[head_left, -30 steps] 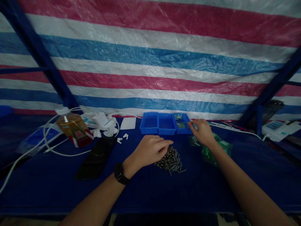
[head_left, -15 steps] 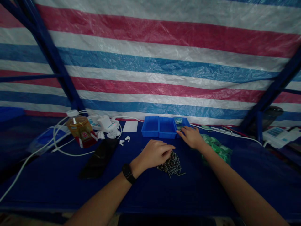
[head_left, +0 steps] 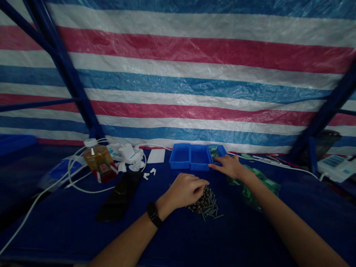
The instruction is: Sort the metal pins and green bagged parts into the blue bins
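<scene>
On the blue table a pile of screws [head_left: 207,204] lies beside and partly under my left hand [head_left: 187,190]. The fingers of that hand are curled together, and whatever they may hold is hidden. Three blue bins stand in a row behind: the left bin [head_left: 180,156] and middle bin [head_left: 199,157] show bare bottoms, while the right bin [head_left: 221,150] has green packets [head_left: 213,151] in it. My right hand [head_left: 229,167] is at the front edge of the right bin, fingers spread, with nothing visible in it. More green packets [head_left: 261,181] lie by my right forearm.
At the left are a bottle [head_left: 100,161], a black phone-like object [head_left: 119,196], white cables and chargers [head_left: 128,152], white earbuds [head_left: 150,173] and a white card [head_left: 156,156]. Pens [head_left: 269,161] and a white device [head_left: 336,167] lie at the right. A striped tarp [head_left: 194,85] hangs behind.
The view has tilted up, so the table things appear lower. My right hand has shifted slightly at the right bin; my left hand stays by the screws.
</scene>
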Action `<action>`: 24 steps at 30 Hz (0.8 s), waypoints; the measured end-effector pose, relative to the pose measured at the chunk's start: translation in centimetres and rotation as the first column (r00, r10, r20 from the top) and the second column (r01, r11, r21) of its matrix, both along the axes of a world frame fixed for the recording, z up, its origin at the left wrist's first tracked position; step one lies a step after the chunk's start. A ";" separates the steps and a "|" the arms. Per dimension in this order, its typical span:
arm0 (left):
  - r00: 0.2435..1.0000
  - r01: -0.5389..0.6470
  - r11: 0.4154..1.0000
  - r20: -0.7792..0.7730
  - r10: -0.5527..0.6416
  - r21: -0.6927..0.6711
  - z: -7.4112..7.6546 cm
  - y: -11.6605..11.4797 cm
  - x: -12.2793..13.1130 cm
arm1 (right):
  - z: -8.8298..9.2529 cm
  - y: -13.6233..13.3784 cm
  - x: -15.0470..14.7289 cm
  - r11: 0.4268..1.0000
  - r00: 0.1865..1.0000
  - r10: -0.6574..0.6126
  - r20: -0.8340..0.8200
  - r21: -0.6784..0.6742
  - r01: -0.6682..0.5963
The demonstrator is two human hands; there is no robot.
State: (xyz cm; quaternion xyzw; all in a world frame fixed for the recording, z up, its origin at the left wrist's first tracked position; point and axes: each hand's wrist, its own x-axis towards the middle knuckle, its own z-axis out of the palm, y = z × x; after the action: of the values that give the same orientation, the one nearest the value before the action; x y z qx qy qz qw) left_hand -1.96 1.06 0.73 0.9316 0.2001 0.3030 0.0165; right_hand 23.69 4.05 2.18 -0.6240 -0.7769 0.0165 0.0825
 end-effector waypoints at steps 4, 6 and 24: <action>1.000 -0.003 1.000 -0.004 0.003 0.000 -0.2 0.2 0.0 | 0.3 1.1 0.4 0.998 0.998 0.009 -0.069 -0.062 -0.013; 1.000 0.002 1.000 -0.001 -0.002 0.010 -0.2 0.3 -0.1 | 0.1 1.5 1.0 0.999 0.982 0.023 -0.188 -0.024 -0.028; 0.997 0.039 0.999 0.067 -0.040 0.015 0.1 -0.1 0.2 | 0.7 -3.0 6.6 0.947 0.984 -0.105 -0.144 -0.318 0.055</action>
State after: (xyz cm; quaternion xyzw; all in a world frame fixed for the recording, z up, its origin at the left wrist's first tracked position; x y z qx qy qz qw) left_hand -1.81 0.99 0.86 0.9248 0.1788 0.3350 0.0228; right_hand 30.29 1.08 2.86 -0.6570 -0.7293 0.1856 0.0451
